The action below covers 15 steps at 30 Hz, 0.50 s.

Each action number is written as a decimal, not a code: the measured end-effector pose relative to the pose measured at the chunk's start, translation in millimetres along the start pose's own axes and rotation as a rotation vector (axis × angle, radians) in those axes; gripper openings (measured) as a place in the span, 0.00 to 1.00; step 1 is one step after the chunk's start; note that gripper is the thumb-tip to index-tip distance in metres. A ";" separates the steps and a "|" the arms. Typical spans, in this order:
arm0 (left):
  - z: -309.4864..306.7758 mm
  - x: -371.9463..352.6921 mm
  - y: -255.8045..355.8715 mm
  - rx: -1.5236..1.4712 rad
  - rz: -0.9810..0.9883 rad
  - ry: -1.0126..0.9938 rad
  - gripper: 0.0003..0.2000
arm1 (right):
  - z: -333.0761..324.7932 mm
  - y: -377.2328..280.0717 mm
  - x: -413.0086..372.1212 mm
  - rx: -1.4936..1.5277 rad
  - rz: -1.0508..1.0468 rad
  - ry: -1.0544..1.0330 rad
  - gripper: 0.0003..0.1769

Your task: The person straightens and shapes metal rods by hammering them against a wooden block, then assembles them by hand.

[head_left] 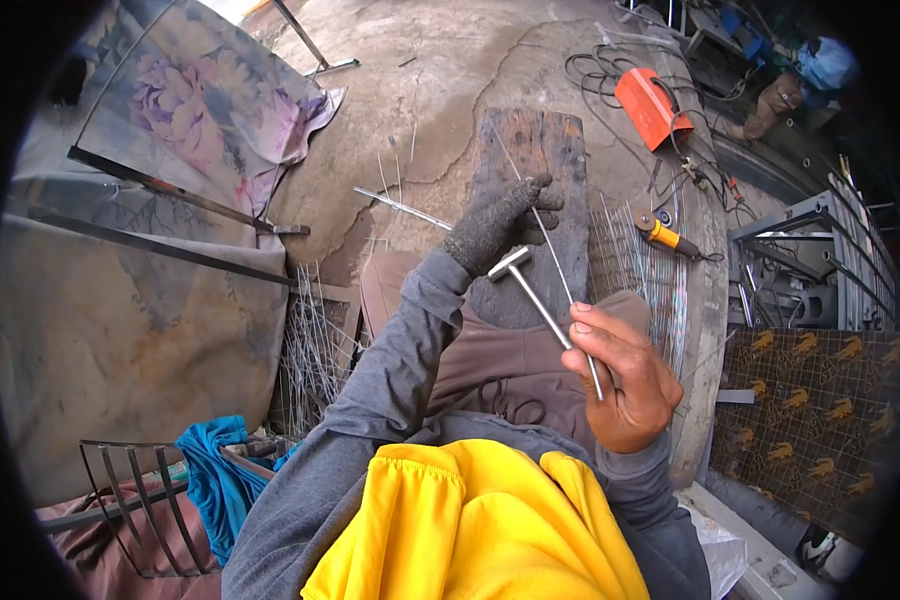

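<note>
My left hand [500, 222], in a dark grey knitted glove, closes on a thin metal rod [553, 245] above a worn wooden plank [532, 140]. The rod slants down toward my bare right hand [625, 375], whose fingertips meet its near end. That same right hand is closed on a small all-metal hammer [540, 305], T-shaped, its head pointing toward the left hand. The palm hides part of the handle. Beyond my left wrist, more thin metal rods [400, 207] lie on the ground.
An angle grinder [670, 236] rests at right beside bundled wires [660, 300]. An orange welding machine [653, 108] with cables stands farther off. Tangled wire pieces [315, 345] lie left of my legs, near a floral sheet [185, 115]. Another person's limb [770, 105] shows at upper right.
</note>
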<state>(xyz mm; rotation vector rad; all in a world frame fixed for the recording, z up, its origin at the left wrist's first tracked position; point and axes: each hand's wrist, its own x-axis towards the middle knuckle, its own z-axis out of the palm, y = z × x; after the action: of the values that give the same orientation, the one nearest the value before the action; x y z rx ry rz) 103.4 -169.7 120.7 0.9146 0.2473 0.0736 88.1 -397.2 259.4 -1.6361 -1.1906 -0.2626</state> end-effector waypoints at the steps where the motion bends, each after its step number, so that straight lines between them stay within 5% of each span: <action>1: -0.1 0.6 0.5 -0.003 -0.004 0.001 0.28 | -1.4 -1.8 1.4 -0.001 0.004 -0.003 0.16; 15: 5.9 2.6 -10.5 -0.182 -0.154 0.051 0.41 | 4.3 -10.7 13.8 0.115 0.008 0.170 0.20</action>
<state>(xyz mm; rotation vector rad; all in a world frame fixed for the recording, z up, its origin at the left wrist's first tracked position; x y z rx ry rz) 106.9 -180.2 115.3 0.7112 0.3525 -0.0231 84.7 -386.3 273.3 -1.4870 -1.0512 -0.3163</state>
